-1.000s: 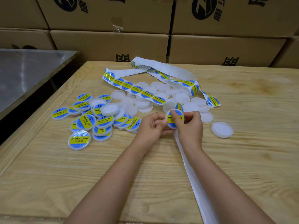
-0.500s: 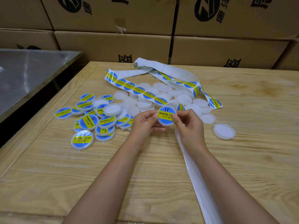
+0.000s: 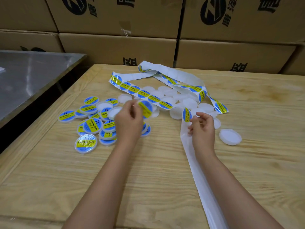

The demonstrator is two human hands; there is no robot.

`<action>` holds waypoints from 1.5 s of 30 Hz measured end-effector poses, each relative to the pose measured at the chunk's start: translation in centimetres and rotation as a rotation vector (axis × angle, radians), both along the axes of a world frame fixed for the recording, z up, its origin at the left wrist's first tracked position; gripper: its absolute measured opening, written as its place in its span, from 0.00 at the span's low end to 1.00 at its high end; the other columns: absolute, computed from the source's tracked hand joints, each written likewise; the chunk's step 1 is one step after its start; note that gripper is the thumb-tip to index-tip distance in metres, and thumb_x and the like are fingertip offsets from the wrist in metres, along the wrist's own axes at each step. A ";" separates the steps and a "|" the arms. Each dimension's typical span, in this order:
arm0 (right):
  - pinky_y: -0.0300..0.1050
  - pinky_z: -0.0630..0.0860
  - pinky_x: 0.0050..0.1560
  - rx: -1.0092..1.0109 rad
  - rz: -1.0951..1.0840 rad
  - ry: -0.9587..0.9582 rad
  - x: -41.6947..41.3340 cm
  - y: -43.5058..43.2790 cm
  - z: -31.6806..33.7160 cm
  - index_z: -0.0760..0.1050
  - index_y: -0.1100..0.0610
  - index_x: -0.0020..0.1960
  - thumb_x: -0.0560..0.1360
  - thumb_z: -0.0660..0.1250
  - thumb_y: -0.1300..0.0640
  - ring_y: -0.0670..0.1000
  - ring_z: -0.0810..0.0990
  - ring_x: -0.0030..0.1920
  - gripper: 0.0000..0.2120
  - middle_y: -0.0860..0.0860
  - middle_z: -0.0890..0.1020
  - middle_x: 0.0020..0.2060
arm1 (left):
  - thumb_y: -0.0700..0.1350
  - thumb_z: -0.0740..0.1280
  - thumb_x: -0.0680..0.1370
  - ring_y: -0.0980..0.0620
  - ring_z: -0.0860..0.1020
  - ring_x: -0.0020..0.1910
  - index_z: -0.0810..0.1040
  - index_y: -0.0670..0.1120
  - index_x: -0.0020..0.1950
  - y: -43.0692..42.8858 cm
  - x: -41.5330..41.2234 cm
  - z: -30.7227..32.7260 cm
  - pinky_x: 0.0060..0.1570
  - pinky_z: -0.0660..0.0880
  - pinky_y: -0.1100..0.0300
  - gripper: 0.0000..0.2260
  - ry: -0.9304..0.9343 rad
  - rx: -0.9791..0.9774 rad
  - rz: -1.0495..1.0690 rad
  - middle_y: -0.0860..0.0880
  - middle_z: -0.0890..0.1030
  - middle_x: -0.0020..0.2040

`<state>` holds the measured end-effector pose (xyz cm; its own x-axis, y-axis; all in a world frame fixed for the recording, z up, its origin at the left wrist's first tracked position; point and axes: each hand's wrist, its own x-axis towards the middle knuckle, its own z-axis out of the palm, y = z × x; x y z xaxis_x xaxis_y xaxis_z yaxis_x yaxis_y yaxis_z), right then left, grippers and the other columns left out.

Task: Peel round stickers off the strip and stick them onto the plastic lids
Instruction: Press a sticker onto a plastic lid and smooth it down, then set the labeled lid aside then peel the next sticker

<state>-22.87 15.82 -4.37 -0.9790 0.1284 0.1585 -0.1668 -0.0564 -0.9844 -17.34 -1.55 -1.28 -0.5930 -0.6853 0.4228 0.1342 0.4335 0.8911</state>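
left hand (image 3: 128, 123) has carried the stickered lid (image 3: 146, 109) over the labelled pile (image 3: 92, 125).

On the worktop (image 3: 165, 171), a heap of stickered lids (image 3: 92, 125) lies to the left, and a spread of bare lids (image 3: 189, 103) lies behind it and to its right. The sticker strip (image 3: 145, 95) loops across the bare lids, then runs forward to the near edge, passing under the right forearm. A lone lid (image 3: 230, 136) sits just right of the right hand (image 3: 203, 128). The left hand (image 3: 128, 121) holds a raised lid (image 3: 146, 109) over the heap's right side. Stacked boxes (image 3: 118, 48) stand behind the worktop, and a metal table (image 3: 33, 73) stands to its left.
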 end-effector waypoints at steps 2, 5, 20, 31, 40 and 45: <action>0.29 0.69 0.39 0.098 -0.048 0.030 -0.1 0.2 -0.2 0.71 0.51 0.54 0.77 0.62 0.59 0.39 0.74 0.36 0.07 0.48 0.78 0.47 | 0.45 0.57 0.78 0.51 0.73 0.36 0.79 0.43 0.49 -2.5 0.4 0.3 0.37 0.66 0.59 0.12 0.023 -0.083 0.204 0.47 0.79 0.37; 0.26 0.66 0.38 0.262 -0.083 0.056 -0.2 0.2 -0.4 0.71 0.52 0.59 0.76 0.64 0.59 0.42 0.72 0.38 0.12 0.49 0.73 0.54 | 0.43 0.55 0.79 0.39 0.75 0.45 0.78 0.41 0.51 -5.9 1.0 -0.1 0.48 0.68 0.52 0.13 -0.132 -0.120 0.422 0.40 0.81 0.45; 0.43 0.68 0.57 0.530 -0.008 0.011 0.3 0.2 0.3 0.75 0.56 0.60 0.75 0.65 0.61 0.53 0.75 0.57 0.15 0.52 0.78 0.58 | 0.38 0.63 0.73 0.39 0.75 0.52 0.79 0.41 0.56 -4.4 0.7 -0.2 0.50 0.64 0.49 0.13 -0.201 -0.619 0.346 0.40 0.79 0.52; 0.50 0.71 0.51 1.034 0.084 0.137 0.8 0.1 0.0 0.80 0.62 0.49 0.72 0.67 0.57 0.60 0.75 0.53 0.10 0.58 0.79 0.50 | 0.44 0.57 0.78 0.51 0.73 0.65 0.77 0.44 0.63 4.7 -0.5 -2.3 0.66 0.57 0.53 0.17 -0.224 -0.958 -0.367 0.49 0.77 0.63; 0.39 0.68 0.40 0.894 0.237 0.028 1.0 0.5 2.1 0.83 0.58 0.45 0.74 0.68 0.53 0.51 0.82 0.42 0.09 0.49 0.82 0.36 | 0.51 0.65 0.76 0.40 0.76 0.51 0.81 0.41 0.53 4.1 -1.4 -3.0 0.58 0.66 0.48 0.15 -0.464 -0.912 -0.181 0.42 0.80 0.46; 0.42 0.73 0.41 0.821 0.219 0.025 1.0 0.3 1.7 0.82 0.59 0.45 0.73 0.66 0.61 0.49 0.77 0.35 0.06 0.53 0.84 0.39 | 0.51 0.67 0.75 0.43 0.71 0.57 0.78 0.40 0.55 4.0 -1.9 -3.2 0.58 0.62 0.54 0.16 -0.449 -0.889 -0.221 0.43 0.76 0.55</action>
